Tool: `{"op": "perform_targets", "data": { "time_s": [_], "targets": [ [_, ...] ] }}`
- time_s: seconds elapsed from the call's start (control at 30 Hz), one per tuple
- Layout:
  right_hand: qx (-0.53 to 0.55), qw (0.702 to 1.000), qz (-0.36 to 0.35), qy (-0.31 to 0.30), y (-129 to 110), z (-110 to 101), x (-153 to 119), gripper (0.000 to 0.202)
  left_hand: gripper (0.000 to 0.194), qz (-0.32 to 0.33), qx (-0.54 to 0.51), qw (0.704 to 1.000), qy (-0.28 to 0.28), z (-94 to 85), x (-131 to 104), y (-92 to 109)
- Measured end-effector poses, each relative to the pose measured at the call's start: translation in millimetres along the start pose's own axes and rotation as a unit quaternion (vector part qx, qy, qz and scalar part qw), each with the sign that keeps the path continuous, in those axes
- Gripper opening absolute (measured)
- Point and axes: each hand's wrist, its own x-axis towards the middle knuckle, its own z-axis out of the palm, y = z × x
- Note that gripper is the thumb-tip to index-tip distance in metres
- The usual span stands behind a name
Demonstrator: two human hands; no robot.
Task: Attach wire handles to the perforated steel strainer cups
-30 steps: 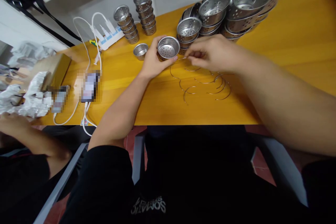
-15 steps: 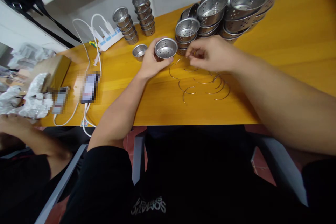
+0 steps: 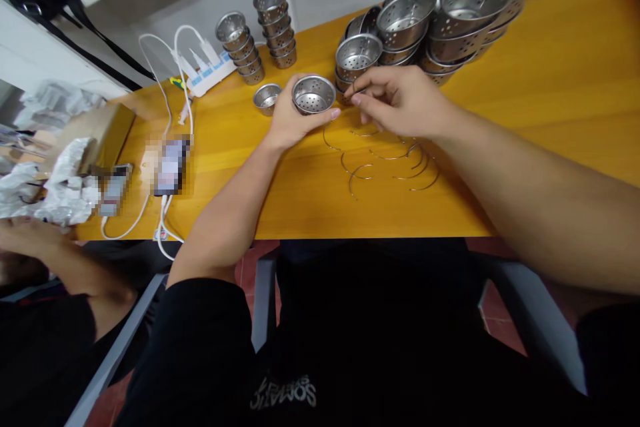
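Observation:
My left hand (image 3: 295, 117) is wrapped round a small perforated metal cup (image 3: 314, 95), its mouth tilted up toward me, thumb along the near side. Just right of it, my right hand (image 3: 393, 101) is closed in a pinch on what looks like a thin curved wire (image 3: 354, 87); most of it is hidden by the fingers. Several loose curved wires (image 3: 361, 177) lie on the table below both hands. Behind my right fingertips stands a short stack of perforated cups (image 3: 358, 53). A single metal cup (image 3: 267, 99) rests beside my left hand.
Two stacks of small cups (image 3: 240, 47) stand at the back, and larger perforated cups (image 3: 473, 7) are piled at the back right. On the left are a power strip (image 3: 213, 73), phones (image 3: 171, 167) with white cables, and a cardboard box (image 3: 100, 137). A co-worker's arm (image 3: 75, 267) shows far left.
My right hand has shifted slightly left and turned, its fingertips closer to the cup. A short wire by those fingertips no longer shows on the table. The cup in my left hand has barely moved.

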Motion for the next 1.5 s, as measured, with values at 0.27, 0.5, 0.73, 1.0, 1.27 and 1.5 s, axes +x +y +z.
{"op": "perform_targets", "data": {
  "time_s": [0.27, 0.5, 0.73, 1.0, 1.27, 1.5],
  "targets": [
    [-0.016, 0.995, -0.074, 0.066, -1, -4, 2, 0.061, 0.107, 0.026, -0.009, 0.999, 0.021, 3.6, 4, -5],
    [0.007, 0.995, -0.034, 0.092, -1, -8, 2, 0.076, 0.110, 0.016, 0.010, 1.000, 0.021, 1.5, 2, 5],
    [0.047, 0.993, -0.032, 0.104, -8, -4, 0, 0.075, 0.111, 0.014, 0.004, 0.999, 0.029, 16.3, 0, 13],
    [0.028, 0.995, -0.010, 0.095, 3, 2, 9, 0.086, 0.117, 0.034, 0.017, 0.999, -0.004, 31.2, 2, 22],
    [0.065, 0.989, 0.004, 0.133, 1, -4, 11, 0.093, 0.124, 0.044, 0.011, 0.999, -0.005, 28.4, 1, 8],
    [0.088, 0.989, -0.007, 0.121, -6, -1, 5, 0.085, 0.119, 0.032, 0.024, 0.999, 0.002, 25.6, 0, 9]
  ]
}}
